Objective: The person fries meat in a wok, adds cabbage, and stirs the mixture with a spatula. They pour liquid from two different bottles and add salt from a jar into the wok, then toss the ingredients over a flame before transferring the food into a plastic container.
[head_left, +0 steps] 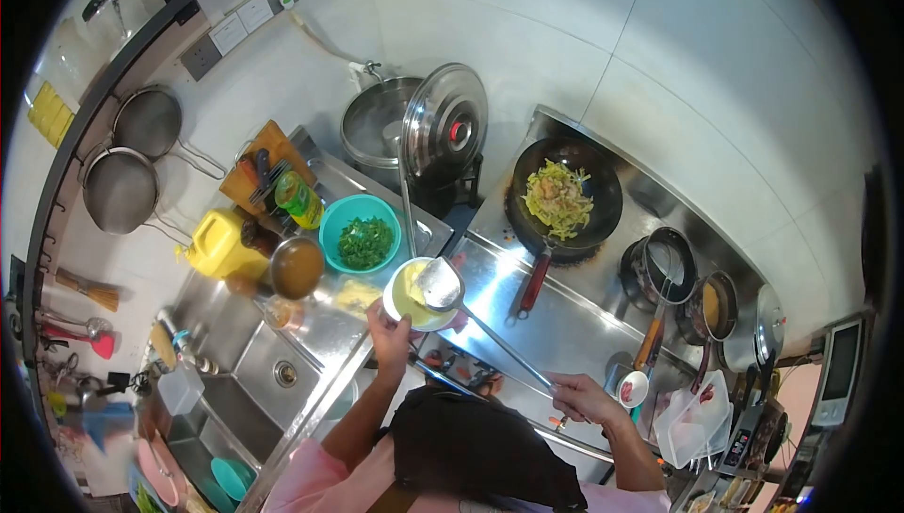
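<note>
Standing just beside the white bowl (389, 298), the turquoise basin (363, 208) holds chopped greens (367, 244). The left hand (388, 336) clasps the bowl by its near side; it looks light, smooth and perhaps slippery, best supported from beneath. Well apart, the right hand (584, 398) is closed on the handle of the steel ladle (439, 285), probably stiff. The ladle's head hides some yellowish contents (405, 308); fingers under the bowl are hard to make out.

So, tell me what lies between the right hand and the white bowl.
In the head view, the long ladle handle spans from the right hand to the white bowl.
</note>
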